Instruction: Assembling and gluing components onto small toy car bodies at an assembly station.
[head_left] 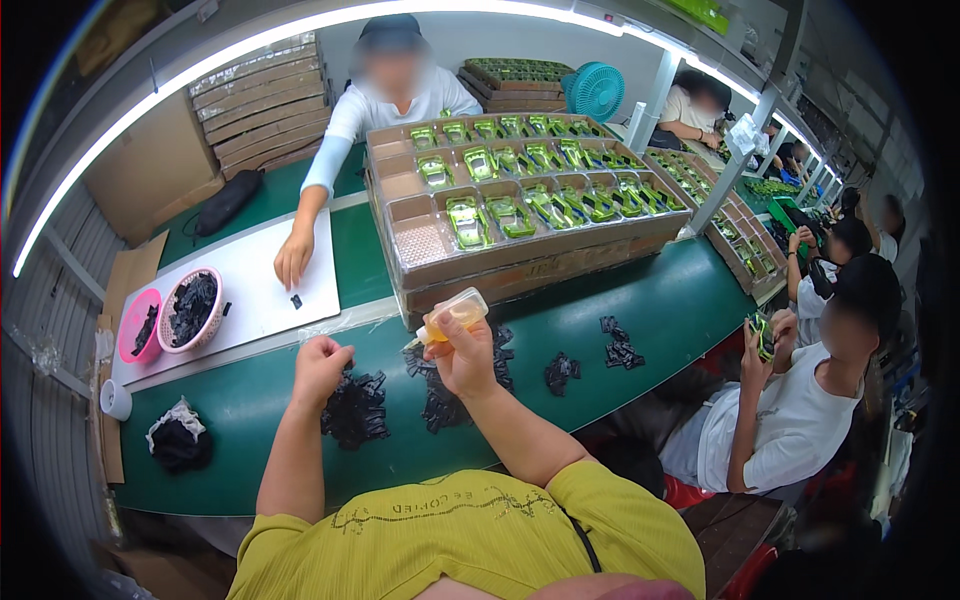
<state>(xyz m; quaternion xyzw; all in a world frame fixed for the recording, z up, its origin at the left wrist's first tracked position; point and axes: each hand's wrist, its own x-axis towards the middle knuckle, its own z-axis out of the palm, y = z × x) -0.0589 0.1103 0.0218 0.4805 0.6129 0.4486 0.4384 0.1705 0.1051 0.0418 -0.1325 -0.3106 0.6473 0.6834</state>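
My right hand [462, 357] is wrapped round a clear squeeze bottle [464, 308] with yellowish liquid, its narrow tip pointing down to the left. To its left, my left hand [322, 371] is closed, thumb and fingertips pressed together; anything between them is too small to make out. Below and between both hands lie heaps of small flat black pieces [356, 411] on the green table [240, 420]. A second heap of black pieces [442, 405] is partly covered by my right hand. Smaller groups of black pieces [622, 344] are spread farther right.
Across the table, a co-worker's hand [293, 258] reaches over a white board [255, 285] near one black piece [296, 301]. A pink basket [217, 325] and pink bowl [150, 352] hold black pieces. Stacked trays [420, 285] of green parts stand ahead. Another person sits at right.
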